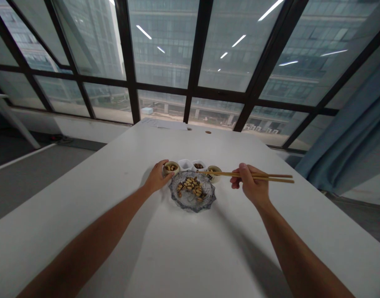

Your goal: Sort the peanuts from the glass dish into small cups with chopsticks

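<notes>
My right hand (250, 182) grips a pair of wooden chopsticks (270, 178), held almost level and pointing left. Their tips reach over the far rim of a clear glass bowl (192, 206) with a jagged edge, near a white cup (198, 165) of dark bits. A small dark piece may be at the tips; it is too small to be sure. Nuts or seeds (193, 187) lie in the glass bowl. My left hand (159, 177) is wrapped round a small beige cup (171, 167) with similar pieces inside. An empty-looking white cup (185, 164) and another beige cup (213, 174) stand in the same row.
Everything stands on a white table (190, 256). Sheets of paper (165, 124) lie at its far end, near a round brown spot (208, 132). Beyond are large framed windows (221, 49). A blue curtain (351, 128) hangs at the right.
</notes>
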A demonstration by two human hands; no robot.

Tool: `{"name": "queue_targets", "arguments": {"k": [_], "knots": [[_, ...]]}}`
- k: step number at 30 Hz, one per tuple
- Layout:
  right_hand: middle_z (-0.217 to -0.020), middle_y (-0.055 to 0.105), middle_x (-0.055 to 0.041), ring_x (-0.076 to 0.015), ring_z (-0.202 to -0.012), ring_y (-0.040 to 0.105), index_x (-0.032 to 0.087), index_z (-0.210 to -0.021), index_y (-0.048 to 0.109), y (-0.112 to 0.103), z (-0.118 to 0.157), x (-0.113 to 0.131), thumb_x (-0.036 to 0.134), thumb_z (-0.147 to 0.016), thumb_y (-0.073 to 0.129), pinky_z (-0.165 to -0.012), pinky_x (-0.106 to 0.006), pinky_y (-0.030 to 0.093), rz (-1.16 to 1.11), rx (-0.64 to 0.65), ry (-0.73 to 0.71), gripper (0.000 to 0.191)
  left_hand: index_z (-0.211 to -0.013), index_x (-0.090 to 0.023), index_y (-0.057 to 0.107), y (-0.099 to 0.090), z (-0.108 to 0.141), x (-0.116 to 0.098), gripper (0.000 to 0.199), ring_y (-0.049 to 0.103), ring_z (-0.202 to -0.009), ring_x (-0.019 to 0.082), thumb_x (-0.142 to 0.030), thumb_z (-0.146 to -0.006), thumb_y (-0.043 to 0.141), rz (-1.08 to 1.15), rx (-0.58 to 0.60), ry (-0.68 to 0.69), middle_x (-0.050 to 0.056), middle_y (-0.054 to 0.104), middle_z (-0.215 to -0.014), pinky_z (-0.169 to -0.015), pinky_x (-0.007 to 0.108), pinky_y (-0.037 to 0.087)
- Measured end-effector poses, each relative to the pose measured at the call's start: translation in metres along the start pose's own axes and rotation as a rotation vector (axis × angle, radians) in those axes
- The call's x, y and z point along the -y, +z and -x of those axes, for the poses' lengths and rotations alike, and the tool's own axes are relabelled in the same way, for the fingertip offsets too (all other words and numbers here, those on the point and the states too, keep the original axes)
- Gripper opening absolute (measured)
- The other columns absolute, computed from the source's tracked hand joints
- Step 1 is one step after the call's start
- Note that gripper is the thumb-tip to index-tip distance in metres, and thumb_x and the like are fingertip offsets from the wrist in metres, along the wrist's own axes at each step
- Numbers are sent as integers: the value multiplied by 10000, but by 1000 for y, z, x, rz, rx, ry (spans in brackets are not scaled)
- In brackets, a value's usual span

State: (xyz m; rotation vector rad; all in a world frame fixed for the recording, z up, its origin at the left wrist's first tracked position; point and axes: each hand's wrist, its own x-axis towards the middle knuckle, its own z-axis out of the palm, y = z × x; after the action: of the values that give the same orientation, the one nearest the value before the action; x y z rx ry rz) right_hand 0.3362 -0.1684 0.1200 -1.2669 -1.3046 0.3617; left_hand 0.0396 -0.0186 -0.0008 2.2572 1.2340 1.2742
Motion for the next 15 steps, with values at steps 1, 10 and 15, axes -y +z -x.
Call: {"name": "queue_targets", "arguments": {"k": [1,10,15], "knots": [[-521,663,-48,-150,-389,591,190,-646,643,0,5,3,692,-868,525,-398,-264,467,121,11,-76,561,-1289,-183,499,0,0,0,570,587,-1193,270,-448,-805,643,21,-8,1,123,616,-1290,-1060,457,462],[-597,711,-45,-175,-555,676,233,-652,668,26,18,-6,603,-984,300,-589,-275,470,596,83,-410,619,-1288,-201,496,2,-2,3,582,585,-1204,270,-458,-796,674,69,-7,-29,112,607,-1295,-1046,460,480],[-606,701,-58,-178,-563,671,223,-626,639,51,4,-24,579,-992,308,-604,-272,482,491,103,-384,608,-1280,-195,501,5,-1,4,575,586,-1197,272,-445,-794,680,69,-18,-20,114,614,-1278,-1041,468,479]]}}
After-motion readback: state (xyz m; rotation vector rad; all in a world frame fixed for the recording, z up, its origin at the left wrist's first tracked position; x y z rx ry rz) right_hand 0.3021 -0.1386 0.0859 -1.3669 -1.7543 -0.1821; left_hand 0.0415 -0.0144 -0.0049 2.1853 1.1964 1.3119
